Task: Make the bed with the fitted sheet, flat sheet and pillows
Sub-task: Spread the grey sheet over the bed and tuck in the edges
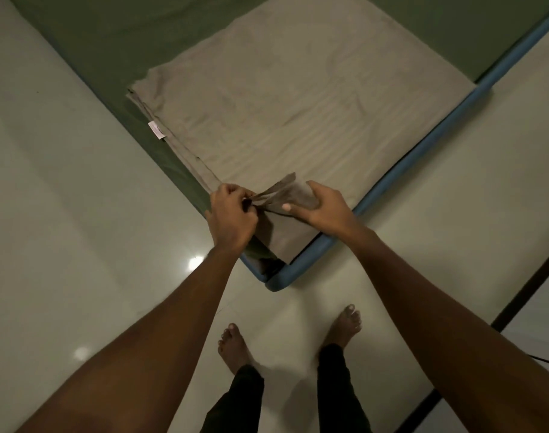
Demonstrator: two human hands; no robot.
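While the left hand [231, 214] pinches a corner of the folded tan sheet [298, 104], the right hand [321, 203] grips bunched layers beside it, over the green-covered bed [110, 51].

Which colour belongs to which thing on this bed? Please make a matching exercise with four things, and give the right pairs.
Things:
1 folded sheet
2 sheet covering the mattress
3 mattress edge
4 label

Colours:
A blue
B white
C green
D grey-brown

Pairs: 1-D, 2-C, 3-A, 4-B
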